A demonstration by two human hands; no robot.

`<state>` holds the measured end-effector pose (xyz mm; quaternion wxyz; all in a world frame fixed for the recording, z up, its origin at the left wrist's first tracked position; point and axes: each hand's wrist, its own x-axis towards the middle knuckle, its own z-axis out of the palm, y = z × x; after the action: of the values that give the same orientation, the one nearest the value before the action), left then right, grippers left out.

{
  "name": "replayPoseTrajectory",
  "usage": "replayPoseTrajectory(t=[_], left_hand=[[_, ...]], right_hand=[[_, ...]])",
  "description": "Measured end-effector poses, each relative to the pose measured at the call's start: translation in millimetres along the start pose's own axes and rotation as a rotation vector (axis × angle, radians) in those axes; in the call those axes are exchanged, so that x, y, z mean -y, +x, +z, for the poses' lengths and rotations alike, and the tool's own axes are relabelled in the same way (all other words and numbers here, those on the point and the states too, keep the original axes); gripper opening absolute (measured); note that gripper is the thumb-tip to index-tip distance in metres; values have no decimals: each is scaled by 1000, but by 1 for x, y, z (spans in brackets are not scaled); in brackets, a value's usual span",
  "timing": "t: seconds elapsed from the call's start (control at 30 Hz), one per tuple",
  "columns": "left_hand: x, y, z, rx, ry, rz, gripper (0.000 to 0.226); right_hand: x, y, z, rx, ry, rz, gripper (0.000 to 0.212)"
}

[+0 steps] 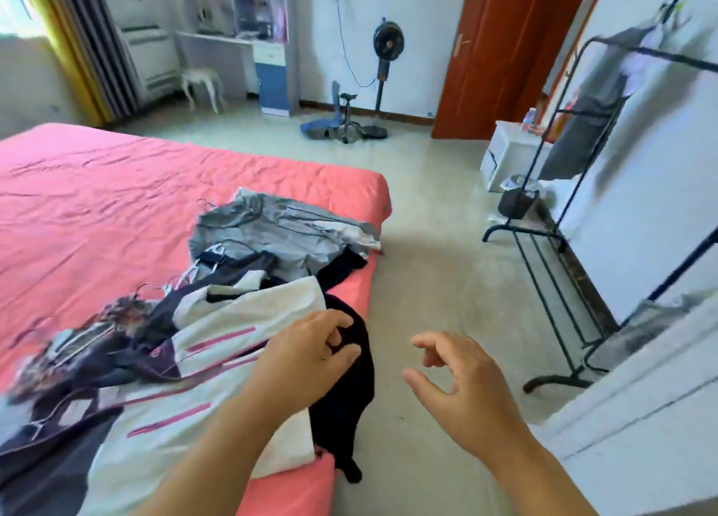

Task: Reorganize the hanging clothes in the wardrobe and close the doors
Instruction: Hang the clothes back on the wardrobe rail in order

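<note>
Several clothes on hangers lie in a pile on the pink bed (116, 189): a grey garment (279, 232), a white jacket with pink stripes (233, 348) and a black garment (349, 379) draped over the bed's edge. My left hand (311, 344) hovers over the black garment with loosely curled fingers, holding nothing that I can see. My right hand (458, 375) hangs over the floor with relaxed, slightly curled fingers and is empty. A black clothes rack (559, 243) stands at the right wall with a grey garment (586, 127) hanging on it.
A white cabinet edge (641, 399) juts in at the lower right. A dark bin (518, 201) and a white nightstand (509, 154) stand by the rack. A standing fan (382, 76), an overturned chair (334, 123) and an orange door (501, 49) are farther back.
</note>
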<state>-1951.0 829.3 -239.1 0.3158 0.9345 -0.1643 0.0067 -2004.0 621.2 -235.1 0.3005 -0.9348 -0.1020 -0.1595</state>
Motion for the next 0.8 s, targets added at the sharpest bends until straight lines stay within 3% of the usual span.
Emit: replayPoseTrajectory(t=[0.5,0.8], left_hand=[[126,68,-43,-134,-24,-346,28],[152,157,-7,-222,-40,-555,25]], right_hand=[[-21,167,107,231,138,-24,32],[-96,285,151,489,190,-115,28]])
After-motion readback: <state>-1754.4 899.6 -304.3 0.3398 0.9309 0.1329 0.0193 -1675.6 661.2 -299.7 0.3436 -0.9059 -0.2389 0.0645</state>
